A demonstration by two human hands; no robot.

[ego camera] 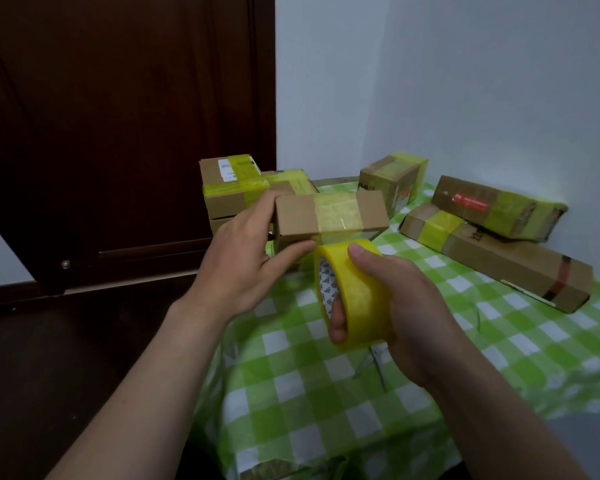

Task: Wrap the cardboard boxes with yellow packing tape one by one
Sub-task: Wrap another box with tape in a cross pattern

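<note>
Two bare forearms reach forward. The left hand, just left of the tape roll, grips a small box; the right hand clasps the roll, thumb on top.

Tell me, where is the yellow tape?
In the head view, mid-picture, the right hand grips the tape roll just below the small box the left hand holds.

Home room, looks domestic: dark wooden door at 10 o'clock, plain white wall at 1 o'clock, green checked tablecloth on table.
</note>
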